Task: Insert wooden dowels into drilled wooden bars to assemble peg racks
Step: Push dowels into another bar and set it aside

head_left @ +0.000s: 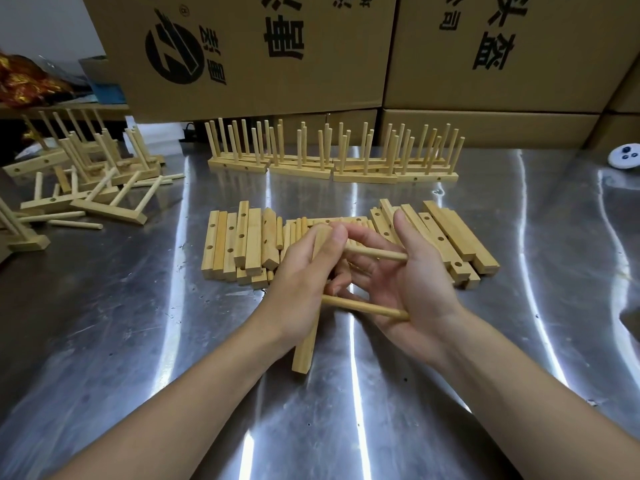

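Note:
My left hand (301,282) grips a drilled wooden bar (305,344), held almost upright above the steel table (138,323). Two dowels stick out of the bar to the right: an upper dowel (377,253) and a lower dowel (363,306). My right hand (412,282) is cupped, palm toward the bar, with its palm against the free ends of both dowels and its fingers curled toward the middle of the bar. Behind the hands lies a pile of loose drilled bars (239,244) and dowels (298,230).
Finished peg racks (332,157) stand in a row at the back. More racks and loose dowels (86,181) lie at the left. Cardboard boxes (263,53) wall off the rear. A white round device (625,155) sits at the far right.

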`<state>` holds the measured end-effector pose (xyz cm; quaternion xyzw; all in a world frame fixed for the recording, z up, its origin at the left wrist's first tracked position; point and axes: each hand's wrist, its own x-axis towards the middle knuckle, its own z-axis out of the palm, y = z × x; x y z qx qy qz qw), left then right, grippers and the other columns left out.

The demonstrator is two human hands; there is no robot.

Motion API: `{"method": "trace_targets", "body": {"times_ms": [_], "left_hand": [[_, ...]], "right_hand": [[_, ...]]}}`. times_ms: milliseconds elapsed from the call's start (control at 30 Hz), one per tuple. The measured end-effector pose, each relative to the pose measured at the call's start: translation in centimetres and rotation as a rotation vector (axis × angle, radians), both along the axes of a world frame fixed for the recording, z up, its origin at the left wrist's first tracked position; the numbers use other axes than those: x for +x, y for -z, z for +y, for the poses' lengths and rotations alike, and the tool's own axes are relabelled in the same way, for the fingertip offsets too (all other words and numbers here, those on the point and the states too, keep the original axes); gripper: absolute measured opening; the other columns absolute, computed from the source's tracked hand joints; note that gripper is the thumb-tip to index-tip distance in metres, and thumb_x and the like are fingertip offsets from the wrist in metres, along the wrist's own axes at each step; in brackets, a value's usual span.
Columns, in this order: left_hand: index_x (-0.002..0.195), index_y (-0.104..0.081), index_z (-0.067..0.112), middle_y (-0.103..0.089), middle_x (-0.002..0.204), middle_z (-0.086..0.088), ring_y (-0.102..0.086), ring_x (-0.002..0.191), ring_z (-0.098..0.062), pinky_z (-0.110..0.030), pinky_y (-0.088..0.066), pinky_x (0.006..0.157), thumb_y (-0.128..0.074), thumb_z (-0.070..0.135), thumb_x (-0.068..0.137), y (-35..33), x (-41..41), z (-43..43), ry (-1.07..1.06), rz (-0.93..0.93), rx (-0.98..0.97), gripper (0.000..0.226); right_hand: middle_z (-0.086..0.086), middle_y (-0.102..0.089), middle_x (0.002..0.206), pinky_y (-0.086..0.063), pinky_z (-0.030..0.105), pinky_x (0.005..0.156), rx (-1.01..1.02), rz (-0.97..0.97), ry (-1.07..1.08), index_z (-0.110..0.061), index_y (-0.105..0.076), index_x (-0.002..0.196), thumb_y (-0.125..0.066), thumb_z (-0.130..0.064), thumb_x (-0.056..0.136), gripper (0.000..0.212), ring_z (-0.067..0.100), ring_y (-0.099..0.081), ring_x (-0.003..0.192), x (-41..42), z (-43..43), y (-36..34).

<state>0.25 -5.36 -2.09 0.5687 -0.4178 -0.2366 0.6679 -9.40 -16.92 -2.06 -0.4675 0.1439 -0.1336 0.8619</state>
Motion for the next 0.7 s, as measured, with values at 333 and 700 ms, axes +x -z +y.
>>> {"method": "trace_targets", "body": {"times_ms": [333,700], "left_hand": [[0.112,-0.066,0.019,-0.048,0.064,0.006,-0.043,0.057,-0.011,-0.02,-0.044,0.058,-0.051,0.028,0.11,0.5,0.2,-0.2,0.009,-0.038,0.01,0.018],[0.083,-0.052,0.016,-0.043,0.061,0.001,-0.041,0.057,-0.016,-0.025,-0.045,0.057,-0.05,0.036,0.105,0.3,0.4,0.0,0.059,0.008,-0.015,0.03]], "right_hand": [[0.012,-0.071,0.137,-0.057,0.04,0.092,-0.016,0.015,-0.062,-0.018,-0.069,0.136,-0.017,-0.065,0.109,0.075,0.017,-0.074,0.089,-0.2,-0.3,0.6],[0.015,-0.071,0.135,-0.046,0.05,0.112,0.092,-0.01,-0.092,-0.018,-0.07,0.139,-0.016,-0.089,0.093,0.1,0.025,-0.072,0.102,-0.6,-0.9,-0.9]]}}
